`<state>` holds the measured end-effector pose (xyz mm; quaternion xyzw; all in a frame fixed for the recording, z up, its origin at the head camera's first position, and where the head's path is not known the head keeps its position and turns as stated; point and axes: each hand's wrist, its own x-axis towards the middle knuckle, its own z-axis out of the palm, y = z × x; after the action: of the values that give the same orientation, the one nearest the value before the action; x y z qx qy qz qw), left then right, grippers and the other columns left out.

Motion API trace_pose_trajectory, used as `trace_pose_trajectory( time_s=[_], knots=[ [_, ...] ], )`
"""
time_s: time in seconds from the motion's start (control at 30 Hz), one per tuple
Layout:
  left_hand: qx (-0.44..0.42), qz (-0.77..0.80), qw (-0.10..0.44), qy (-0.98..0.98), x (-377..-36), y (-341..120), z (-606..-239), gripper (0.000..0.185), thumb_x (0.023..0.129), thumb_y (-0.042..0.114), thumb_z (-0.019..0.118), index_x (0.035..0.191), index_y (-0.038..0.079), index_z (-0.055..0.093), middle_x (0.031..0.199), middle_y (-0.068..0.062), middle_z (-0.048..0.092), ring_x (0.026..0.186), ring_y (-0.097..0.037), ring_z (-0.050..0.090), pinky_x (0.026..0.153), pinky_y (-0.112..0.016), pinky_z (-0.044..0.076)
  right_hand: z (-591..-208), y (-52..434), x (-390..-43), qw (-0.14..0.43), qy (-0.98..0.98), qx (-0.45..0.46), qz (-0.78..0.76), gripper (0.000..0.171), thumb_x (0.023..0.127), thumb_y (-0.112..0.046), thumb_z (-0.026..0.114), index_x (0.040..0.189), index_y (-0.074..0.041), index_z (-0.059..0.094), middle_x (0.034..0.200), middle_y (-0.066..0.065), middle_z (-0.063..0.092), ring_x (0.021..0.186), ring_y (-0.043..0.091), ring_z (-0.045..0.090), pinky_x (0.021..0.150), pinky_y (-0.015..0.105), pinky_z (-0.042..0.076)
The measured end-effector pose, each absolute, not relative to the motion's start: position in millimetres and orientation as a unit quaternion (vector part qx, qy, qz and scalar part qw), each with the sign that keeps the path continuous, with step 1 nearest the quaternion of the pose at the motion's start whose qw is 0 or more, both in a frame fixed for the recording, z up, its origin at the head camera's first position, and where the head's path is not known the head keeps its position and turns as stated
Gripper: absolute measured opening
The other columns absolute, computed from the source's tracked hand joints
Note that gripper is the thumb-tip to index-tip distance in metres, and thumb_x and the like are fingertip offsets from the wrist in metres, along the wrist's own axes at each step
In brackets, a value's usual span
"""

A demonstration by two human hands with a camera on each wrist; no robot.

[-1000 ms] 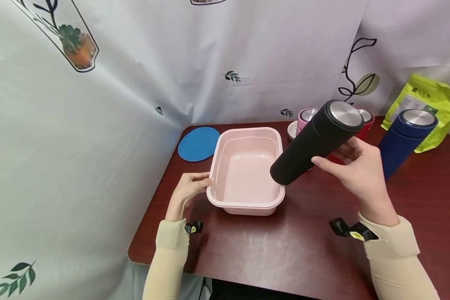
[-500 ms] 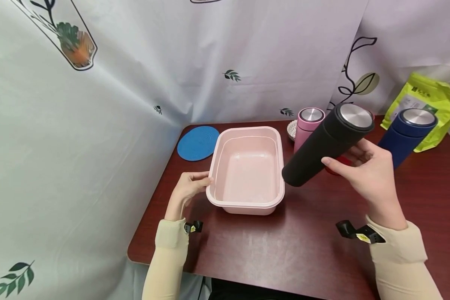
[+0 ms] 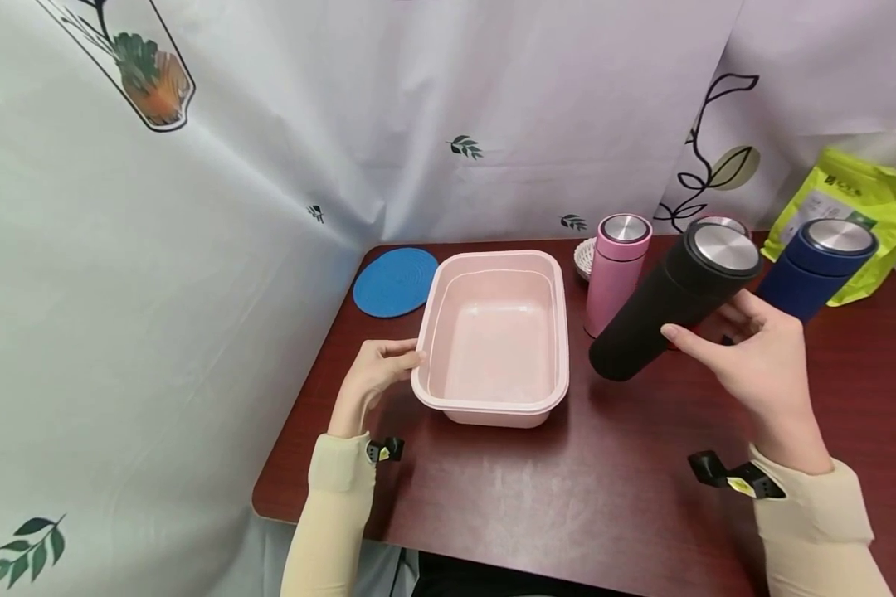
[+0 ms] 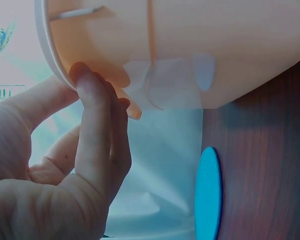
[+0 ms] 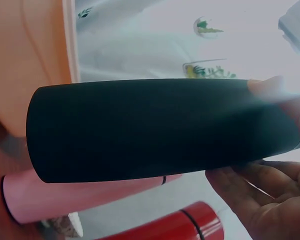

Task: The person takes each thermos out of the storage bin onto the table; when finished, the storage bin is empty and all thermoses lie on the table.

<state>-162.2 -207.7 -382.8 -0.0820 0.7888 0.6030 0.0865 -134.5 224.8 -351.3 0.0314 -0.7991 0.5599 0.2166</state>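
Note:
My left hand (image 3: 373, 373) pinches the left rim of a pale pink plastic basin (image 3: 493, 408). In the left wrist view, its fingers (image 4: 92, 130) lie against the basin's outer wall below the rim. Nothing is inside the basin. With thumb and fingers, my right hand (image 3: 762, 365) grips a black thermos (image 3: 660, 311) by its upper half. The thermos leans, its steel-topped lid up to the right and its base down to the left, just right of the basin. Behind it stand a pink thermos (image 3: 614, 286) and a red thermos (image 5: 190, 225), the latter mostly hidden in the head view.
A navy blue thermos (image 3: 814, 269) stands behind my right hand. Behind it leans a lime-green bag (image 3: 851, 195) by the patterned cloth wall. A round blue mat (image 3: 396, 282) lies at the table's back left. A small white woven basket (image 3: 583, 259) sits beside the pink thermos.
My right hand has carried the black thermos rightward and slightly toward me, from over the basin's right rim to beside it, uncovering the pink thermos. My left hand has stayed at the rim.

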Motion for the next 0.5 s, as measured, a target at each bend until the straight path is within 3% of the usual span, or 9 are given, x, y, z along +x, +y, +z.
trace_pose_trajectory(
  time_s=[0.5],
  knots=[
    [-0.089,0.607,0.082,0.786,-162,-206,-382,0.044,0.086,0.009,0.073,0.125,-0.007,0.062,0.122,-0.028,0.064,0.091,-0.021,0.071,0.086,-0.039,0.058,-373,239,-134,0.218,-0.831,0.001,0.512,0.056,0.071,-0.013,0.088,0.123,-0.018,0.068,0.088,-0.032,0.063,0.077,-0.01,0.061,0.073,-0.001,0.044]
  ],
)
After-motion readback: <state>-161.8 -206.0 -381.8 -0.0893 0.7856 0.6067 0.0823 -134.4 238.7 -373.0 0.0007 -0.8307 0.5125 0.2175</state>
